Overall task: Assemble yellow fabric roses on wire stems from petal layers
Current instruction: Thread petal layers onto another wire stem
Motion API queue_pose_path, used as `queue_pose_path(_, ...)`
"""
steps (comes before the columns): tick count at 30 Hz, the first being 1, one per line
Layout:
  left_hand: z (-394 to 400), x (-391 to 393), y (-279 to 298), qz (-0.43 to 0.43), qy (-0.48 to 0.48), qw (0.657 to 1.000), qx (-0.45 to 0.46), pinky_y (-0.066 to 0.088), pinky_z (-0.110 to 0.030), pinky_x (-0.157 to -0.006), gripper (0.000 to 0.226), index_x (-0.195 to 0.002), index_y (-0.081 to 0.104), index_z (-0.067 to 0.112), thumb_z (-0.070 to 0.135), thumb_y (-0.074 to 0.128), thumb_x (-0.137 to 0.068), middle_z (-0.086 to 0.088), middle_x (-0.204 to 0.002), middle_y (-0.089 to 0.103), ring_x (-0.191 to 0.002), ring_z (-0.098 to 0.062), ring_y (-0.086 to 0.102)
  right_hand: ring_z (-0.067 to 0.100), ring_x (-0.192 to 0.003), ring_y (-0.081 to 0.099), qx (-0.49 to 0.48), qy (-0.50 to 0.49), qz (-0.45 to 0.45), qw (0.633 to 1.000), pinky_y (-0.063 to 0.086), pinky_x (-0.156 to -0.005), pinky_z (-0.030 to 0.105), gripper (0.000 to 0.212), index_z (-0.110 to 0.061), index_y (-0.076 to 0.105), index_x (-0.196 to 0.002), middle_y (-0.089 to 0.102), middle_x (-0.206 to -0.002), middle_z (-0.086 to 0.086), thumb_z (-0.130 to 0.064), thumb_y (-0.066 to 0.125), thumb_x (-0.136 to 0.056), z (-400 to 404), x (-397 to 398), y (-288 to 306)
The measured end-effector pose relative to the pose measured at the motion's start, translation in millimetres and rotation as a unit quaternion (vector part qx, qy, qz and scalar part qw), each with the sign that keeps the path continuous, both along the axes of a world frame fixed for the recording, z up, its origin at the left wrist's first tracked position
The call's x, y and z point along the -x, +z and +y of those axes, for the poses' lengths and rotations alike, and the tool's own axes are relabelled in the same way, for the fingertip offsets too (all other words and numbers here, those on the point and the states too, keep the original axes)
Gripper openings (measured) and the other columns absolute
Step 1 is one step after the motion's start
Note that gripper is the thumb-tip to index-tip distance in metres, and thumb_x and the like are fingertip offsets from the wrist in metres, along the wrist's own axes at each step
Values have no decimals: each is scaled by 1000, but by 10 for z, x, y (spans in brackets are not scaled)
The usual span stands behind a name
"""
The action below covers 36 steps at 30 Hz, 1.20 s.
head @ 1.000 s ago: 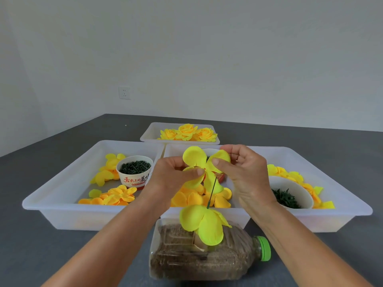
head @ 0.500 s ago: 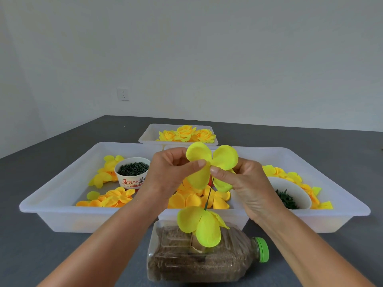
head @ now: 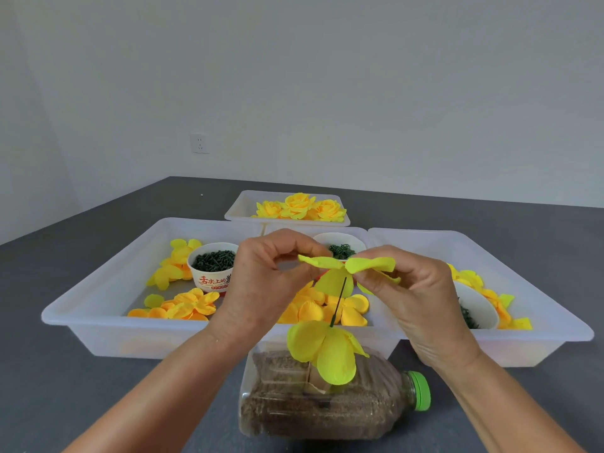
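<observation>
Petal layer (head: 346, 266) sits between your two hands in the head view — your left hand (head: 261, 282) pinches its left lobe, your right hand (head: 411, 289) pinches the right one, so both are closed on the fabric. It lies roughly flat, spread side to side, with one lobe drooping toward you over the top of the wire stem (head: 338, 302).

That stem is what the coming move turns on: its long axis runs nearly upright, leaning a little to the right at the top, and its upper end meets the layer just below and between your fingertips. I can't tell whether the tip has pierced the centre yet. A lower petal layer (head: 322, 349) is already threaded near the foot of the stem, which stands in the sand-filled bottle (head: 313, 410) lying on the counter (head: 65, 387) just in front of you.

Both hands are about equally near the stem — sliding the layer should mean pushing straight down along that axis.

Behind, trays hold loose petals, and the far tray (head: 238, 207) holds finished roses (head: 299, 206).
</observation>
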State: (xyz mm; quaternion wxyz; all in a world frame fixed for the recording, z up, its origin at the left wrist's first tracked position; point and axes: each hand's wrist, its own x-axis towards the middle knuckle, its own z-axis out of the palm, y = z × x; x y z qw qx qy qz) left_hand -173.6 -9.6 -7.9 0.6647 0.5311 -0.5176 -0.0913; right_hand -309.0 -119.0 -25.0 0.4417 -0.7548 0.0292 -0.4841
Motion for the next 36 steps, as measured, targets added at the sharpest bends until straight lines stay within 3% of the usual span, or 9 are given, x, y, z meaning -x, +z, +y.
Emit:
queue_pose_path(2,19,5,-14,-21,5,1000,-3,50,-16,-65,17,-74,71,8,-8,72,-70,-7,-74,71,-69,-10,64,6,-77,65,45,-25,12,999,48,-69,18,10,-24,72,-84,72,-83,-11,-20,71,-75,-6,15,-25)
queue_pose_path(6,42,-1,-56,-54,18,998,-14,49,-17,-72,16,-74,71,12,-3,74,-70,0,-76,70,-76,-7,65,12,-82,66,110,-64,14,992,52,-71,33,23,-23,69,-89,71,-85,-6,-8,70,-72,-14,9,-64)
queue_pose_path(11,60,37,-92,-77,34,996,-7,46,-8,-70,24,-75,69,20,-2,76,-68,6,-78,70,-77,0,64,10,-80,65,174,-74,-5,982,54,-69,32,14,-18,68,-89,70,-84,-3,-22,63,-77,-6,23,-73)
queue_pose_path(14,60,43,-97,-112,38,993,6,45,-8,-72,24,-77,69,20,-1,77,-68,6,-80,69,-79,-1,64,7,-80,64,239,-110,-12,965,53,-70,34,10,-16,71,-86,68,-85,-8,-19,67,-77,8,23,-75)
queue_pose_path(20,63,12,-111,-165,45,985,21,48,-14,-76,20,-77,69,20,3,76,-69,4,-82,69,-80,-5,64,17,-80,66,352,-190,3,916,51,-69,39,19,-6,75,-83,72,-86,1,0,76,-65,-18,41,-72)
queue_pose_path(25,67,21,-123,-191,54,980,26,47,-12,-76,24,-79,65,30,9,71,-68,12,-82,67,-82,-2,63,13,-83,63,380,-204,6,902,48,-72,35,11,-5,74,-85,72,-86,0,-3,71,-74,-25,57,-120)
queue_pose_path(31,81,-38,-185,-194,65,979,17,50,-20,-75,14,-82,70,17,8,74,-71,3,-81,69,-80,-7,63,16,-87,61,408,-227,-2,884,45,-79,30,17,-4,74,-88,72,-88,3,-5,58,-82,-30,69,-177)
queue_pose_path(36,80,-75,-205,-205,64,976,29,52,-24,-74,18,-81,69,20,5,71,-70,5,-82,69,-81,-7,64,19,-83,63,408,-246,-32,879,47,-76,36,23,-4,71,-90,71,-86,5,-10,49,-94,-3,52,-211)
